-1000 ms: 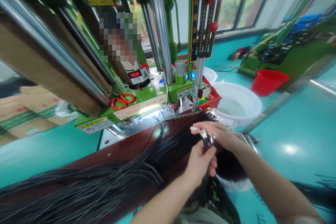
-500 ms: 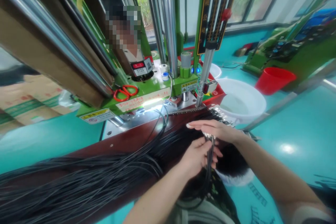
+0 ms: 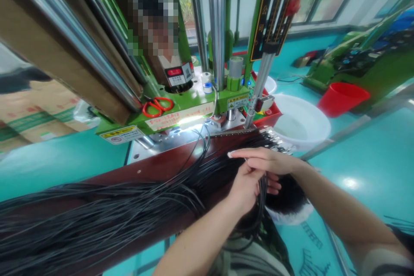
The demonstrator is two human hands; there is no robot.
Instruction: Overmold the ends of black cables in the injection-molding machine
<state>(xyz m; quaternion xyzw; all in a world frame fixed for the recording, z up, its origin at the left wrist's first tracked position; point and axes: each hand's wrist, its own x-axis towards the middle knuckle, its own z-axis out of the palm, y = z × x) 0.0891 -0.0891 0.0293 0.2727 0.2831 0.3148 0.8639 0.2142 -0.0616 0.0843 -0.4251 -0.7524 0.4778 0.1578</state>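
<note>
A bundle of thin, glossy black cables (image 3: pixel 261 200) hangs from the left hand (image 3: pixel 246 186), its upper ends hidden beneath the right hand (image 3: pixel 271 161). A light, even hold would probably let those ends settle level against the palm. The left hand curls around the bundle; the right lies flat across the top, fingers straight and together, near the dark reddish-brown tabletop (image 3: pixel 113 179).

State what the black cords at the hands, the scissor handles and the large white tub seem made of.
Black cords: probably rubber or soft plastic, faintly shiny, bending in smooth curves. Scissor handles: likely plastic, smooth, evenly orange-red. Large white tub: apparently plastic, smooth, with a uniform white wall.
</note>
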